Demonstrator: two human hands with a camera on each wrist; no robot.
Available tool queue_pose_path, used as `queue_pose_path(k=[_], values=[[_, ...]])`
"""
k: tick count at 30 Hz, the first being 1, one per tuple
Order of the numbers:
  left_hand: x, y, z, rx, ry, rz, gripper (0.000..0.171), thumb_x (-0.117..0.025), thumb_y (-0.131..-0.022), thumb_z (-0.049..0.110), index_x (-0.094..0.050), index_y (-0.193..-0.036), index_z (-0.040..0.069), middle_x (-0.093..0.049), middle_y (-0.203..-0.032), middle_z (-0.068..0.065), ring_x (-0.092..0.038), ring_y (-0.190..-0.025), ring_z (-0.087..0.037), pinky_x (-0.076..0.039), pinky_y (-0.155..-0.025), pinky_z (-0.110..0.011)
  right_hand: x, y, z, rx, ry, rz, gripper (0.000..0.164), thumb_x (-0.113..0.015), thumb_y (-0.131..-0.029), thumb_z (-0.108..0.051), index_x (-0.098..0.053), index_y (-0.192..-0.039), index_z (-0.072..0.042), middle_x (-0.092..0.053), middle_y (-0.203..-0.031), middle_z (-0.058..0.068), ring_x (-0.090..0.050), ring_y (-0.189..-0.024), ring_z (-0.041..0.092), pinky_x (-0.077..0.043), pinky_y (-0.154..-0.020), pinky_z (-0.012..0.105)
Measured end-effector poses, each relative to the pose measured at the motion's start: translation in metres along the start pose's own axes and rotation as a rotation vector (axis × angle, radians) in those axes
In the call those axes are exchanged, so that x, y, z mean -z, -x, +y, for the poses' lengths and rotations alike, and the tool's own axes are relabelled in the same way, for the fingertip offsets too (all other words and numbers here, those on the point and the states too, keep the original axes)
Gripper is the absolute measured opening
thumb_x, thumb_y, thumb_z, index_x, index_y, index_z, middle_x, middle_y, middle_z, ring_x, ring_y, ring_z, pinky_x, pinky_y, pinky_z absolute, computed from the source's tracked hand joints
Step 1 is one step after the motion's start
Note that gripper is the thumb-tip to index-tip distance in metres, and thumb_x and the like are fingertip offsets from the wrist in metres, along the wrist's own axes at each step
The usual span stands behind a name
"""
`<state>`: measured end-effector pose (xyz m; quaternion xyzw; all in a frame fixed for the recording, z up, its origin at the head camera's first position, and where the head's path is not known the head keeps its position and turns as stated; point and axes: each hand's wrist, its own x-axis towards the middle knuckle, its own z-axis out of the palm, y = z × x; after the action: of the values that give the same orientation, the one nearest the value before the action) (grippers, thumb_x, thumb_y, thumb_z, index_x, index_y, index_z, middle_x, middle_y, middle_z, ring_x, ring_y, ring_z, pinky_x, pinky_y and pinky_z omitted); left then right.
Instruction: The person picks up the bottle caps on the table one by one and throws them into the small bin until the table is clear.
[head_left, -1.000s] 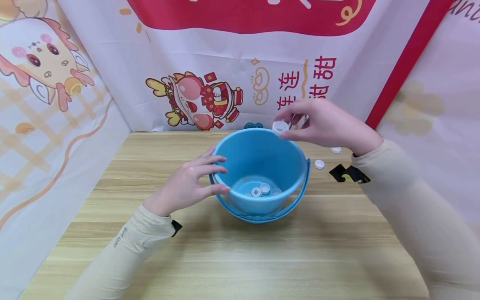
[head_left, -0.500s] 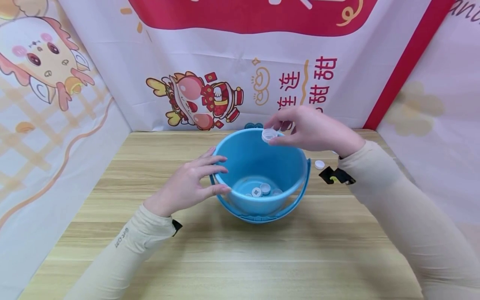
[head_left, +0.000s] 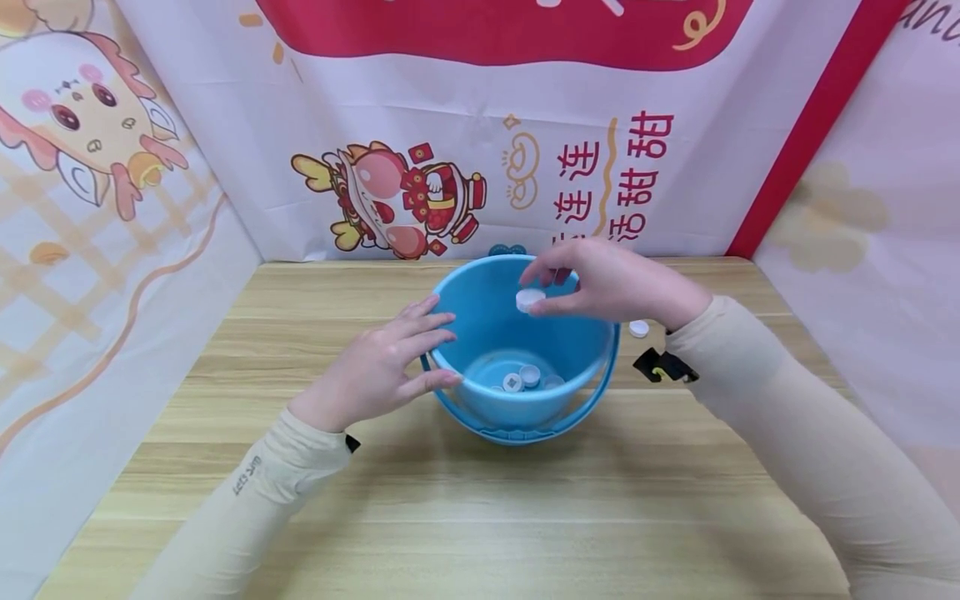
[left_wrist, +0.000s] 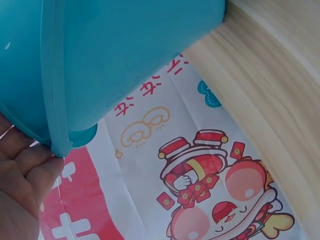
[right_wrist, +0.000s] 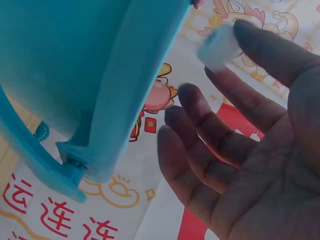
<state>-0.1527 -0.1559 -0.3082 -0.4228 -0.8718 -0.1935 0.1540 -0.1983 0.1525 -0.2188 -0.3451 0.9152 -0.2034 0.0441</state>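
Observation:
A blue bucket stands on the table, its mouth facing up. My left hand holds its left rim, the fingers reaching over the edge and the thumb at the front of the rim. Several white bottle caps lie on the bucket's bottom. Over the mouth, my right hand pinches one white bottle cap at the tips of thumb and index finger. That held cap is blurred in the right wrist view, where the other fingers are spread apart.
Another white bottle cap lies on the wooden table, right of the bucket. The bucket's blue handle hangs down round its front. A printed white and red cloth rises behind the table, with patterned cloths at both sides.
My right hand has come left and down with the bottle cap, from the back rim to over the bucket's mouth. The cap has tilted. My left hand has stayed on the rim.

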Motion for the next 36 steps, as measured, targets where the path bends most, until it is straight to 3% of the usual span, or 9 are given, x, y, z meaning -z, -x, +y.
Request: queue_pose_path(k=[6, 13, 17, 21, 29, 36], values=[[0.000, -0.001, -0.002, -0.033, -0.013, 0.003, 0.059, -0.075, -0.086, 0.043, -0.064, -0.131, 0.006, -0.058, -0.139, -0.013, -0.038, -0.140, -0.032, -0.045, -0.100, -0.051, 0.000, 0.002, 0.003, -0.012, 0.053, -0.064, 0.047, -0.081, -0.083, -0.036, -0.068, -0.126, -0.022, -0.065, -0.109, -0.001, -0.061, -0.099, 0.018, -0.058, -0.075, 0.037], [0.000, -0.001, -0.003, -0.052, -0.007, 0.021, 0.058, -0.075, -0.087, 0.043, -0.065, -0.129, 0.005, -0.059, -0.137, -0.013, -0.040, -0.139, -0.033, -0.046, -0.099, -0.051, 0.015, 0.010, 0.023, -0.067, 0.021, 0.026, 0.042, -0.080, -0.085, -0.028, -0.069, -0.125, -0.018, -0.068, -0.109, 0.002, -0.062, -0.096, 0.021, -0.059, -0.072, 0.036], [0.000, -0.002, -0.004, -0.057, -0.008, 0.024, 0.058, -0.077, -0.085, 0.041, -0.065, -0.129, 0.005, -0.059, -0.136, -0.014, -0.040, -0.139, -0.033, -0.047, -0.098, -0.051, 0.020, 0.017, 0.053, -0.150, 0.015, 0.088, 0.040, -0.079, -0.087, -0.026, -0.069, -0.125, -0.016, -0.068, -0.108, 0.004, -0.063, -0.092, 0.022, -0.060, -0.073, 0.038], [-0.002, -0.002, -0.004, -0.058, -0.009, 0.026, 0.058, -0.079, -0.084, 0.040, -0.066, -0.129, 0.006, -0.060, -0.136, -0.014, -0.040, -0.139, -0.033, -0.047, -0.097, -0.051, 0.016, 0.026, 0.094, -0.262, -0.032, 0.088, 0.039, -0.076, -0.089, -0.028, -0.069, -0.125, -0.014, -0.069, -0.110, 0.008, -0.064, -0.090, 0.025, -0.060, -0.072, 0.039], [-0.003, -0.002, -0.004, -0.057, -0.015, 0.027, 0.058, -0.080, -0.083, 0.039, -0.066, -0.128, 0.006, -0.060, -0.136, -0.013, -0.040, -0.139, -0.032, -0.048, -0.096, -0.050, -0.019, 0.051, 0.174, -0.397, -0.112, 0.015, 0.040, -0.072, -0.092, -0.035, -0.068, -0.123, -0.009, -0.068, -0.115, 0.011, -0.064, -0.101, 0.029, -0.056, -0.084, 0.048], [-0.003, -0.002, -0.005, -0.065, -0.019, 0.030, 0.058, -0.075, -0.086, 0.044, -0.066, -0.129, 0.006, -0.060, -0.136, -0.013, -0.040, -0.140, -0.032, -0.049, -0.096, -0.049, -0.049, 0.059, 0.213, -0.488, -0.068, -0.036, 0.048, -0.073, -0.091, -0.037, -0.065, -0.128, -0.008, -0.066, -0.113, 0.012, -0.060, -0.102, 0.031, -0.054, -0.084, 0.051]])
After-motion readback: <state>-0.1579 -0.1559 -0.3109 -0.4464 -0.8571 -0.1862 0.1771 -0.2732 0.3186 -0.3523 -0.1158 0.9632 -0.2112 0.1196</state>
